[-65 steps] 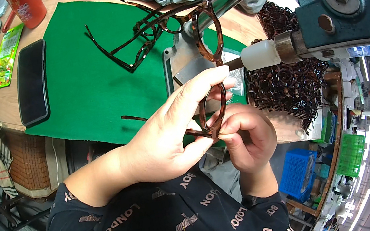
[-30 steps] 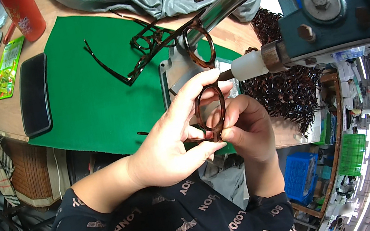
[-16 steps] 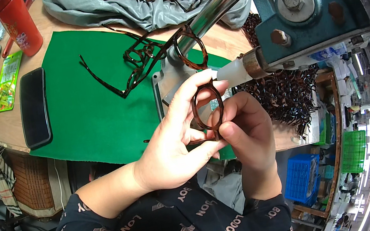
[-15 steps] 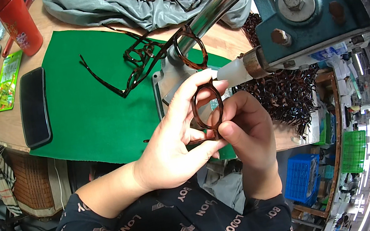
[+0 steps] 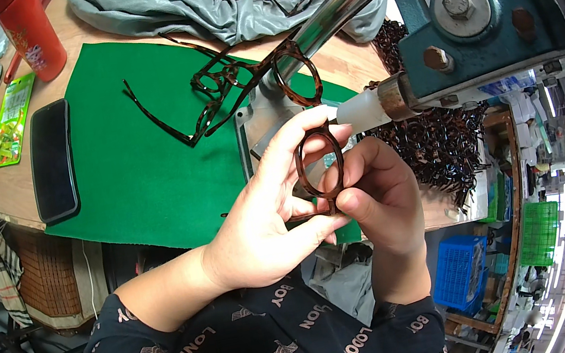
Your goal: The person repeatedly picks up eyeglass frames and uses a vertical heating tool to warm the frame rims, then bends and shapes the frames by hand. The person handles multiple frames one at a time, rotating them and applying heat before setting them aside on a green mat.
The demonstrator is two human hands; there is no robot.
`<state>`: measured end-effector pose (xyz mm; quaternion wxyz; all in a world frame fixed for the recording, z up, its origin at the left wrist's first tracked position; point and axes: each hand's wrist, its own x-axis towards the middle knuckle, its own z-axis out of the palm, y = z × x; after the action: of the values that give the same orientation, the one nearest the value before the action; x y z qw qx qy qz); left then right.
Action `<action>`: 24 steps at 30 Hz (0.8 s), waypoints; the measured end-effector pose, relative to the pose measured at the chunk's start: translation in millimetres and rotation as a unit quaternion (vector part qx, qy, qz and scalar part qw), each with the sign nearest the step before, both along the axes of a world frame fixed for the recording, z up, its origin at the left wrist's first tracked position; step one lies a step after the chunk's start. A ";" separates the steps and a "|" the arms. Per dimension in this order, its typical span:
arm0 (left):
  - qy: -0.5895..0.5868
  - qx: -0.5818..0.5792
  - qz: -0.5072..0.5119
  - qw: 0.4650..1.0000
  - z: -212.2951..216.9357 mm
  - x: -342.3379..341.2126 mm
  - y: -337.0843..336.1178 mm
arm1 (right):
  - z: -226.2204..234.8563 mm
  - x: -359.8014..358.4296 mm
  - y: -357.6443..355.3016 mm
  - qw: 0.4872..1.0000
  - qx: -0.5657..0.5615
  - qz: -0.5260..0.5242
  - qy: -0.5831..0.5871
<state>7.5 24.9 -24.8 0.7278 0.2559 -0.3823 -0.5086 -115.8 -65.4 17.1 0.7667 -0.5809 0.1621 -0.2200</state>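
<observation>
Both hands hold one dark tortoiseshell eyeglass frame point(image 5: 318, 84), turned so its two round rims stand one above the other. My left hand point(image 5: 251, 231) grips it from the left, fingers at the bridge and thumb near the lower end. My right hand point(image 5: 385, 192) pinches the lower rim and its end piece between thumb and fingers. One temple runs leftward behind my left hand, partly hidden. Close beside the bridge is the white plastic tip point(image 5: 360, 112) of a teal press point(image 5: 483, 27); whether they touch I cannot tell. More tortoiseshell frames point(image 5: 194, 140) lie on the green mat point(image 5: 139, 179).
Heaps of dark frames point(image 5: 436, 149) lie right of the press and on grey cloth point(image 5: 141, 20) at the back. A black phone point(image 5: 53, 164), green packet point(image 5: 14, 122) and red tumbler point(image 5: 31, 39) stand or lie at left. Blue point(image 5: 461, 273) and green crates point(image 5: 539, 233) are lower right.
The view has shifted slightly, with the press a little farther right and lower in it. Both hands keep the same hold on the eyeglass frame.
</observation>
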 end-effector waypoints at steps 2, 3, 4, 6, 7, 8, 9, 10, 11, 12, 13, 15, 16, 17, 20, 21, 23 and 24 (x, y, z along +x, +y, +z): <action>-0.008 0.002 0.003 1.000 1.3 -0.1 0.0 | -0.3 -0.5 -0.3 1.000 0.000 -0.001 0.002; -0.012 0.003 0.004 1.000 1.9 -0.2 0.0 | -0.5 -0.3 -0.1 1.000 0.000 -0.003 -0.001; -0.005 0.005 0.003 1.000 2.2 -0.4 0.4 | -0.8 0.3 0.4 1.000 0.000 -0.005 -0.003; 0.010 0.010 0.002 1.000 2.6 -1.0 1.9 | -2.1 0.6 0.6 1.000 0.003 -0.005 -0.010; 0.011 0.012 0.002 1.000 3.1 -0.9 2.4 | -3.2 0.4 0.5 1.000 0.008 -0.004 -0.013; 0.012 0.014 0.002 1.000 3.8 -0.8 2.9 | -4.3 0.2 0.4 1.000 0.011 -0.003 -0.016; 0.014 0.015 0.002 1.000 4.1 -0.7 3.3 | -5.8 0.4 0.6 1.000 0.015 -0.006 -0.022; 0.011 0.011 0.006 1.000 3.5 -1.0 3.6 | -7.8 1.1 1.1 0.999 0.018 -0.008 -0.029; 0.008 0.006 0.010 1.000 2.7 -1.6 3.3 | -9.8 1.5 1.4 0.999 0.022 -0.012 -0.036; 0.005 0.002 0.013 1.000 2.4 -1.9 3.1 | -12.6 1.8 2.0 0.998 0.022 -0.009 -0.052; -0.002 0.000 0.017 1.000 2.8 -2.0 3.2 | -16.1 2.1 2.8 0.997 0.023 -0.007 -0.068; -0.018 -0.004 0.023 1.000 4.3 -1.0 2.1 | -21.0 0.8 1.9 0.996 0.015 -0.016 -0.090; -0.015 -0.008 0.030 0.999 4.5 -1.9 1.6 | -23.3 -1.7 2.6 0.995 0.009 -0.027 -0.095; -0.014 -0.014 0.039 0.999 4.8 -3.1 0.0 | -23.8 -2.3 2.1 0.994 0.000 -0.037 -0.102; -0.016 -0.036 0.081 0.996 10.9 -7.3 -10.2 | -14.5 -4.9 -3.3 0.979 -0.154 -0.093 -0.093; -0.017 -0.046 0.103 0.994 10.7 -10.7 -17.8 | -5.3 -4.5 -3.1 0.968 -0.198 -0.120 -0.092; 0.009 -0.073 0.133 0.988 10.4 -21.1 -35.7 | 4.7 -15.0 -19.2 0.911 -0.351 -0.200 -0.089; 0.014 -0.094 0.139 0.986 9.2 -23.1 -41.9 | 14.2 -16.7 -26.7 0.890 -0.374 -0.230 -0.121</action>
<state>-15.6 -17.0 -15.6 0.8174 0.2302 -0.3788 -0.3679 -132.6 -92.1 31.4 0.4342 -0.7402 0.1023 -0.5032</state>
